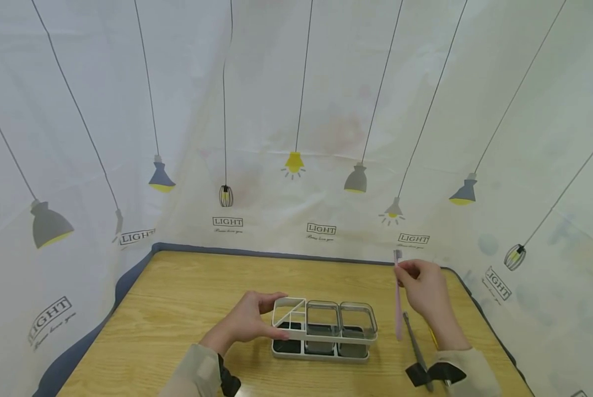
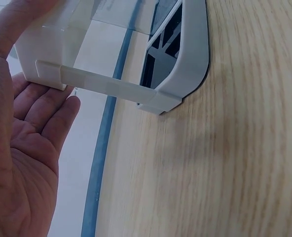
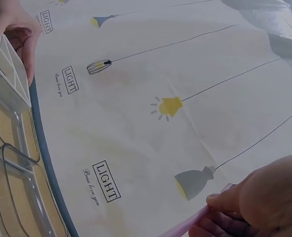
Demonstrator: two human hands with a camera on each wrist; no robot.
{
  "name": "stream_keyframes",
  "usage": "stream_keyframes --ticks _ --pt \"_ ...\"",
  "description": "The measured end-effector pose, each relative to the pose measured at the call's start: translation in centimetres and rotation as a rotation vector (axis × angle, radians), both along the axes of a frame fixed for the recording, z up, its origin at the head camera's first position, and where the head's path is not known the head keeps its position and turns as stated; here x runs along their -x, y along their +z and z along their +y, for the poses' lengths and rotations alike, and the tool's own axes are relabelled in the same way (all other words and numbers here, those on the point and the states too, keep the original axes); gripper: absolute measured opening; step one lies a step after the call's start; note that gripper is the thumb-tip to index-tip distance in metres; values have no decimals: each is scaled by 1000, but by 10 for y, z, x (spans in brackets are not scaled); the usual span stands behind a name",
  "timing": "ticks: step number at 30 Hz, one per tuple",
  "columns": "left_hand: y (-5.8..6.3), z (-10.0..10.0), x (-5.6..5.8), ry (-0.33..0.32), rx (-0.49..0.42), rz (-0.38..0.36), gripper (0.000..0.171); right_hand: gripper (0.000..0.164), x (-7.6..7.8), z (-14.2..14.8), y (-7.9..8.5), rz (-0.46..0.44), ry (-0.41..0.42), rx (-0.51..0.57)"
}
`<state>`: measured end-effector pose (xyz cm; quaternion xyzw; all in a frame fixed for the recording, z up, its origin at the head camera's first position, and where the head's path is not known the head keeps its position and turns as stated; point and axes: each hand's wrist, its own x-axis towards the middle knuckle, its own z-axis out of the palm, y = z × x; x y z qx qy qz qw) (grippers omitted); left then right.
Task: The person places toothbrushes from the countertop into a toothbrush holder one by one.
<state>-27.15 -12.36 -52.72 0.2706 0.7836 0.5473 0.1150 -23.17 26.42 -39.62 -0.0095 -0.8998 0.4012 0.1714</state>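
A white two-tier toothbrush holder (image 1: 334,337) stands on the wooden table. Its upper tier has a divided compartment (image 1: 297,326) at the left and two clear cups (image 1: 322,316) beside it. My left hand (image 1: 247,318) grips the left end, thumb at the front and fingers behind; the left wrist view shows the fingertips against the white compartment (image 2: 47,69). To the right of the holder, my right hand (image 1: 424,285) pinches a pink toothbrush (image 1: 398,314) near its head. The brush hangs roughly upright, bristle head on top.
A slim grey stick-shaped item (image 1: 414,343) lies on the table (image 1: 187,298) under my right forearm. Beside it a thin yellow item (image 1: 433,337) is mostly hidden by the wrist. A white curtain (image 1: 267,99) printed with lamps hangs around the table's back and sides.
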Motion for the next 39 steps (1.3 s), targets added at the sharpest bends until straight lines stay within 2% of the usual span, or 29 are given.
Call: stream_keyframes --ticks 8,18,22,30,39 --pt "0 0 0 11 12 9 87 19 -5 -16 17 96 9 12" --pt "-1 0 0 18 11 -2 87 16 -7 -37 26 171 4 70" --pt "-1 1 1 13 -4 4 89 13 -6 -47 29 201 29 109" --pt "0 0 0 -5 -15 -12 90 12 -8 -74 26 193 121 206" --pt "1 -1 -1 -11 -18 -2 87 9 -5 -109 14 233 218 334"
